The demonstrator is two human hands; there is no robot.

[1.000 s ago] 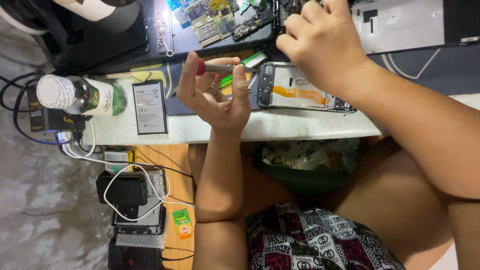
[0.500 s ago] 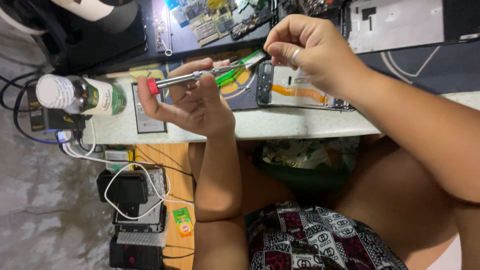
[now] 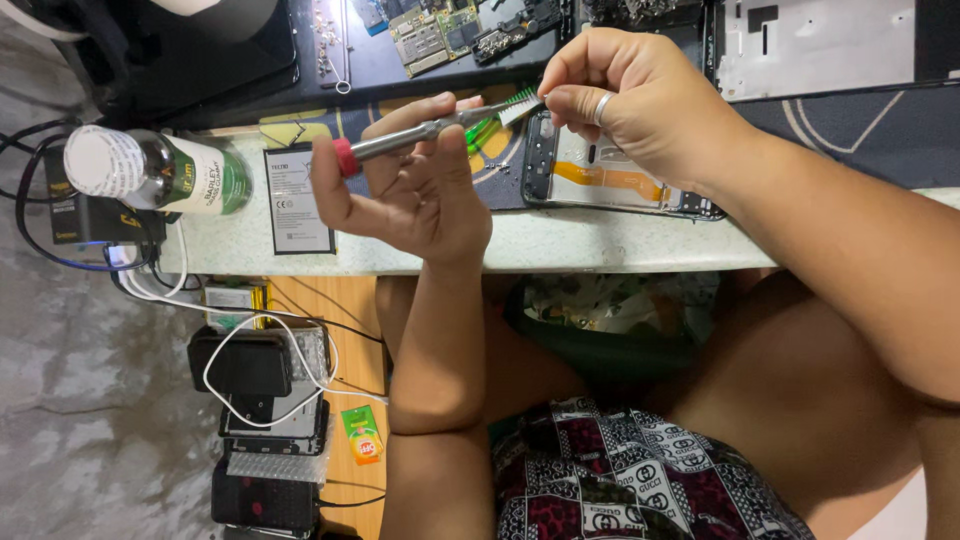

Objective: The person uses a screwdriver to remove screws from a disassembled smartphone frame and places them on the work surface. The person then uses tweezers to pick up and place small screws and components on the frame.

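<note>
Pale stone worktop (image 3: pixel 600 255), crowded with phone parts. Held up just over its middle: a thin metal screwdriver (image 3: pixel 420 130) with a red cap at the left end. Lies flat across the left hand (image 3: pixel 420 195), fingers curled up around the shaft, most likely to keep it steady. Tip end pinched between thumb and first finger of the right hand (image 3: pixel 640 100), other fingers tucked in, as if to work on the small tip. Green brush (image 3: pixel 483 130) with white bristles right at the tip; cannot tell whether held or lying on the mat. Just under the right hand, an opened phone (image 3: pixel 610 185) flat on its front, insides up and easy to reach. Left of the hands, a flat battery (image 3: pixel 297 200), then a bottle (image 3: pixel 150 170) on its side. Far side: green circuit boards (image 3: pixel 440 25) and a silver phone frame (image 3: pixel 810 45). Near and low on the left: white cables (image 3: pixel 235 345) and black chargers.
</note>
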